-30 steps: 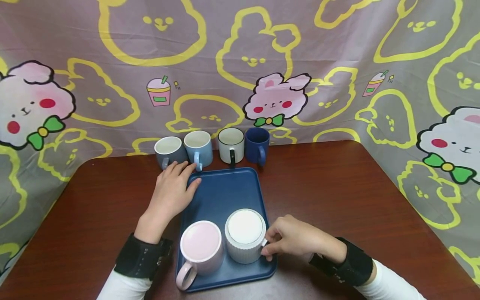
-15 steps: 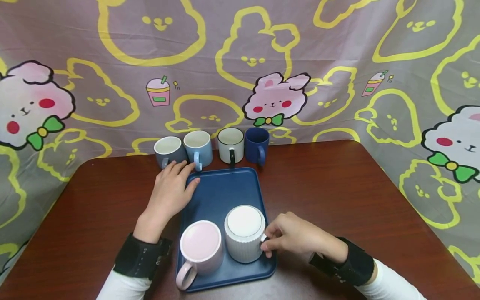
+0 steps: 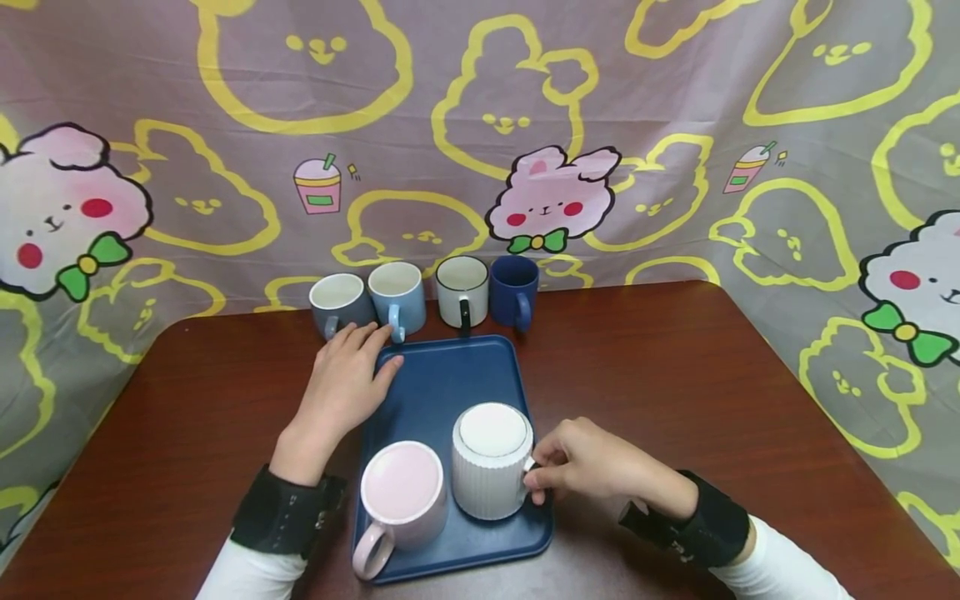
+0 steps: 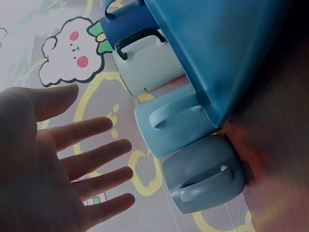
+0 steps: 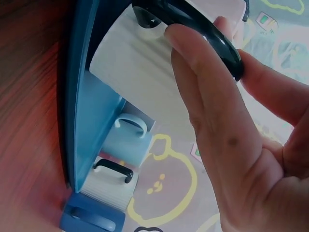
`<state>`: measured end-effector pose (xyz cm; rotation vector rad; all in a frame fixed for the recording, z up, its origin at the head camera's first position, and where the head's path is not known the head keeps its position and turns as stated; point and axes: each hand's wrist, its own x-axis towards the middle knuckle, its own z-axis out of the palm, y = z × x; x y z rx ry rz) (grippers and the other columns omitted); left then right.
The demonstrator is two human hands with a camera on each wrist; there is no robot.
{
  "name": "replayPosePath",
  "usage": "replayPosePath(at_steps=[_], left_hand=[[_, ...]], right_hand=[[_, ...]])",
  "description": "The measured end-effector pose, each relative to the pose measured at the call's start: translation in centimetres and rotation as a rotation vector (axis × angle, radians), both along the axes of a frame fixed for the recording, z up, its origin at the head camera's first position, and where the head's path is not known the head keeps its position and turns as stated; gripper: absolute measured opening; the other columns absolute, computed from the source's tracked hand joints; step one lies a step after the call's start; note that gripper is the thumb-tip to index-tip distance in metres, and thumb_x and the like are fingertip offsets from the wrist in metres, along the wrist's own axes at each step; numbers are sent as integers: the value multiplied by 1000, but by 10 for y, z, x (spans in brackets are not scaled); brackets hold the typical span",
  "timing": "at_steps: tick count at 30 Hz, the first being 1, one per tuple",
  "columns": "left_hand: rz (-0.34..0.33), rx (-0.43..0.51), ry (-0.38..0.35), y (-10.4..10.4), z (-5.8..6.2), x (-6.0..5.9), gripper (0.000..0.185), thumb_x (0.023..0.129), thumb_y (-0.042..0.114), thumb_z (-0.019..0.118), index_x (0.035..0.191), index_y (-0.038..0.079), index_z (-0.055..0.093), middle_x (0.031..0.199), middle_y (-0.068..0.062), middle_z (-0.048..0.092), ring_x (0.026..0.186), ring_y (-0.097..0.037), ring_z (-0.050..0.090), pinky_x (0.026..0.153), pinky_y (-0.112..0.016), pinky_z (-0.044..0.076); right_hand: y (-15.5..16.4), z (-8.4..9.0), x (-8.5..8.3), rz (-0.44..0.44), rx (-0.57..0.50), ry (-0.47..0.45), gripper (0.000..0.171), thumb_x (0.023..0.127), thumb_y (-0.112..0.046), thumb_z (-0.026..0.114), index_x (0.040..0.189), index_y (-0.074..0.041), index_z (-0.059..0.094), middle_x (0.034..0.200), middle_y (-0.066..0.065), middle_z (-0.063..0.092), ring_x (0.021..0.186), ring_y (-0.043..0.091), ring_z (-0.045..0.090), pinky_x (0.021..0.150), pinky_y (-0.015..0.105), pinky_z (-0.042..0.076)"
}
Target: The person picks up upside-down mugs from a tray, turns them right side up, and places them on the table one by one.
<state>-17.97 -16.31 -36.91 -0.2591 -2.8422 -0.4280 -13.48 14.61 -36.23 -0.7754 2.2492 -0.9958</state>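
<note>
Two fingers and the thumb of the right hand (image 3: 592, 471) pinch the white mug (image 3: 491, 460) handle (pointing right) near the tray (image 3: 450, 379) front-right corner; left hand (image 3: 347, 385) lies flat, spread.

Head cam sits high, looks forward and down over the bench (image 3: 675, 375), wide enough to take in both hands, the blue tray (image 3: 450, 383) and the backdrop behind. Left wrist cam is very near, under the palm, looking out along the left fingers (image 4: 91, 159) to the mug row (image 4: 178, 121) just beyond the fingertips, picture rolled sideways. Right wrist cam is closer still, rolled too, looking past the right fingers (image 5: 203, 92) at the ribbed white mug (image 5: 140, 63) against them. All three share the tray edge and mug row.
</note>
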Motion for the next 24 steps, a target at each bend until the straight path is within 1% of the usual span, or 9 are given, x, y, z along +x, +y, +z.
replayPosePath(at_steps=[5, 10, 14, 17, 21, 24], left_hand=[[1, 8, 3, 0, 0, 0, 52, 94, 29, 56, 137, 1, 47, 139, -26, 45, 134, -46, 32, 106, -64, 26], [-13, 49, 34, 1, 2, 0, 52, 94, 28, 56, 136, -2, 47, 135, -25, 49, 129, -44, 40, 103, -61, 34], [-17, 93, 32, 5, 5, 0, 51, 95, 29, 56, 134, -3, 48, 132, -24, 51, 125, -41, 45, 100, -57, 40], [-9, 115, 33, 9, 8, 1, 50, 95, 30, 56, 131, -4, 50, 129, -24, 54, 120, -40, 49, 96, -55, 44], [-4, 133, 48, 14, 13, 2, 46, 95, 30, 56, 125, -4, 55, 122, -23, 58, 111, -38, 55, 91, -53, 48], [-5, 141, 68, 16, 16, 4, 42, 95, 29, 56, 120, -5, 59, 115, -22, 61, 104, -37, 57, 87, -51, 50]], right_hand=[[3, -1, -4, -27, -35, -68, 15, 90, -18, 64, 84, -8, 72, 72, 0, 69, 72, 12, 63, 65, 25, 56], [5, -3, -12, -35, -95, -148, 18, 91, -18, 63, 87, -3, 71, 75, 7, 70, 75, 15, 67, 67, 31, 58], [9, -7, -23, -30, -157, -233, 22, 93, -15, 60, 89, 4, 69, 78, 11, 70, 76, 17, 68, 69, 35, 58], [11, -10, -31, -46, -197, -300, 25, 94, -14, 58, 91, 9, 67, 79, 10, 69, 78, 16, 68, 71, 36, 58], [15, -14, -40, -61, -253, -373, 32, 95, -15, 57, 99, 16, 61, 82, 8, 69, 79, 15, 67, 74, 36, 58], [16, -14, -44, -70, -294, -423, 33, 95, -18, 57, 97, 14, 61, 84, 8, 69, 81, 16, 67, 75, 36, 57]])
